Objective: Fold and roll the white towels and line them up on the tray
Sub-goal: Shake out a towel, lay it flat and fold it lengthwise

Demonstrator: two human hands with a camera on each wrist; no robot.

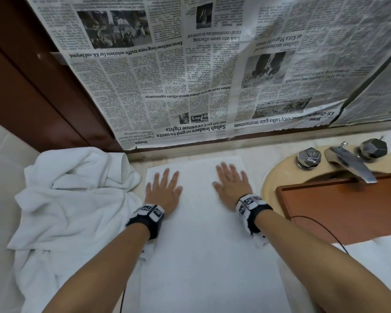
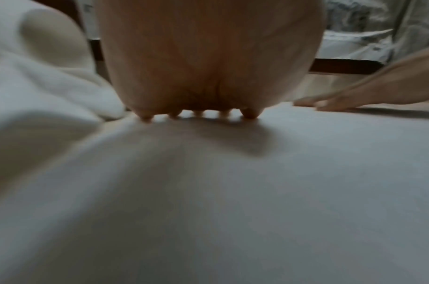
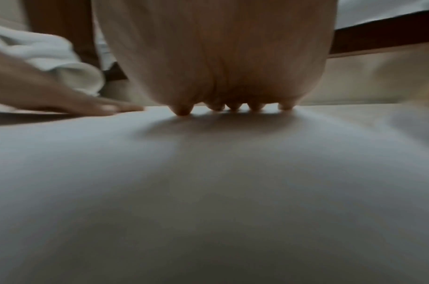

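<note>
A white towel [image 1: 201, 233] lies flat and smooth on the counter, running from the back wall toward me. My left hand [image 1: 163, 188] presses flat on its far left part, fingers straight and spread. My right hand [image 1: 231, 184] lies flat the same way on its far right part. Both wrist views show fingertips down on the flat towel [image 2: 232, 192] [image 3: 208, 192]. A crumpled heap of white towels [image 1: 72, 199] sits to the left, touching the flat towel's edge. A brown wooden tray [image 1: 348, 206] rests over the sink at the right, and its visible part holds nothing.
A cream sink [image 1: 273, 177] with a chrome faucet [image 1: 350, 163] and two knobs sits at the right back. Newspaper [image 1: 190, 75] covers the wall behind the counter. A dark wooden frame [image 1: 32, 86] stands at the left. A black cable [image 1: 321, 227] runs across the tray.
</note>
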